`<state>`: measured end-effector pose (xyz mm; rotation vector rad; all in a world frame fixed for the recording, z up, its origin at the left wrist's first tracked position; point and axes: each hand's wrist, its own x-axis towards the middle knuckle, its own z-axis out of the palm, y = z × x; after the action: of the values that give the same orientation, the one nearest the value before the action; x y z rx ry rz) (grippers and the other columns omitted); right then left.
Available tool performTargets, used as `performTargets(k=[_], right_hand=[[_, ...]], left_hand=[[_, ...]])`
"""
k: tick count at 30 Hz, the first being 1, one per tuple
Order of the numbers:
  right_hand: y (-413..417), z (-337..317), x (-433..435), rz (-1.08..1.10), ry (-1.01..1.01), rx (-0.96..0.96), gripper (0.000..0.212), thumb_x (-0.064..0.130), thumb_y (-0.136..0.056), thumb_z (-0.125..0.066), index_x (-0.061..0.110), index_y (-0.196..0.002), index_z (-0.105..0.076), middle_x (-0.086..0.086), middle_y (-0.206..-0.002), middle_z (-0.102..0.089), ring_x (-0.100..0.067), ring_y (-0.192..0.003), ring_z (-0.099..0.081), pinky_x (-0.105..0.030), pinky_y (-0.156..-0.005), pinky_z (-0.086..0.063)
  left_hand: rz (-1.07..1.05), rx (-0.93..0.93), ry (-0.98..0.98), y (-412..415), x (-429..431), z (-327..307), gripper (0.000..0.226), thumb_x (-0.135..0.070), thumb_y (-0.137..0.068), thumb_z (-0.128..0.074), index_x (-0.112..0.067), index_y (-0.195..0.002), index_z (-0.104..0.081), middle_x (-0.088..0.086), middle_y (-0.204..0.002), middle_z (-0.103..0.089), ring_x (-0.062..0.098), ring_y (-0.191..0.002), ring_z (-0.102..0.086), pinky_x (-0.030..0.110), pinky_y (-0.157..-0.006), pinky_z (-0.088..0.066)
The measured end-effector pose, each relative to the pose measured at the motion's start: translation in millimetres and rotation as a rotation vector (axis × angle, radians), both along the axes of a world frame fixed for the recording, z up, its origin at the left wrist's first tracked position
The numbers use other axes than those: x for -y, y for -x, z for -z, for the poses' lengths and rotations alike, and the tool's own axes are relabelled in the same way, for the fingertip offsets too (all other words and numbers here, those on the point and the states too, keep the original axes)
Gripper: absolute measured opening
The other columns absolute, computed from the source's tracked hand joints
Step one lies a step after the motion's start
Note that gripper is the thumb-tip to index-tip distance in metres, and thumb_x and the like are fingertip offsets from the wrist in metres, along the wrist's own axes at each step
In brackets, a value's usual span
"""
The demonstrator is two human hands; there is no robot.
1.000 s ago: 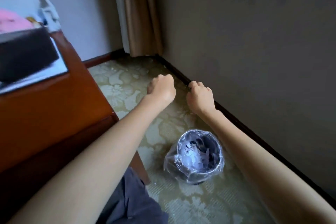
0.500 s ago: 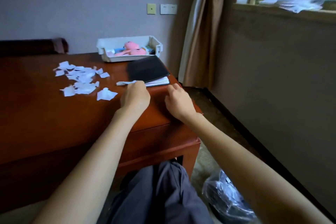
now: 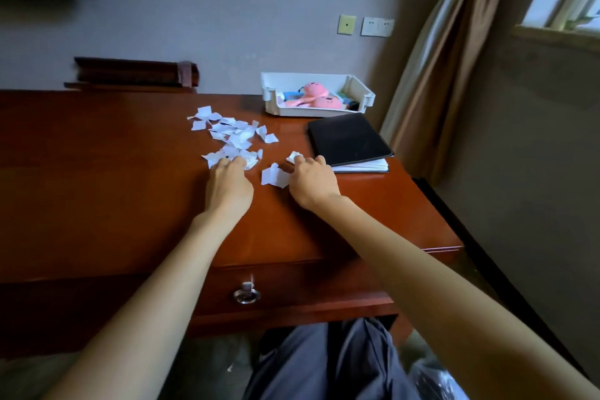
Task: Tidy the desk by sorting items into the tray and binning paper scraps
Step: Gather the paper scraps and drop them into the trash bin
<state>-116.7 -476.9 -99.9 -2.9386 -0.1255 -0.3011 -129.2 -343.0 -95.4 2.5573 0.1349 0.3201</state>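
The scrap-binning step is judged in hand. Torn white paper scraps are scattered mid-desk on the reddish-brown wooden desk, toward its back edge. The left hand is curled onto the pile's near edge; the right hand is pinched on loose scraps beside the black notebook near the right edge. A gathered handful must next be carried to the bin; whether either hand is fully clamped cannot be told.

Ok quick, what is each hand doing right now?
Left hand: fingers curled onto the paper scraps; a grip cannot be told.
Right hand: fingertips on a scrap; holding cannot be told.
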Motion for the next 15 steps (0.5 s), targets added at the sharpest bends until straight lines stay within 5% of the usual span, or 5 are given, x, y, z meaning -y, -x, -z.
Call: performTargets(k=[7, 15], right_hand=[[-14, 5, -26, -0.085, -0.063, 0.040, 0.045, 0.041, -0.094, -0.043, 0.011, -0.128, -0.045, -0.012, -0.128, -0.053, -0.032, -0.119, -0.044, -0.039, -0.098, -0.034], [-74, 4, -35, -0.084, -0.080, 0.067, 0.043, 0.026, -0.094, -0.048, 0.011, -0.133, -0.037, -0.014, -0.132, -0.046, -0.031, -0.119, -0.046, -0.038, -0.097, -0.038]], left_hand=[[0.142, 0.011, -0.093, -35, -32, 14, 0.055, 0.005, -0.094, -0.029, -0.013, -0.145, -0.030, 0.006, -0.154, -0.027, 0.022, -0.146, -0.015, 0.034, -0.118, -0.017], [0.029, -0.052, -0.212, -80, -59, 14, 0.039, -0.022, -0.096, -0.029, -0.009, -0.121, -0.057, 0.015, -0.130, -0.054, 0.032, -0.124, -0.045, 0.049, -0.114, -0.022]])
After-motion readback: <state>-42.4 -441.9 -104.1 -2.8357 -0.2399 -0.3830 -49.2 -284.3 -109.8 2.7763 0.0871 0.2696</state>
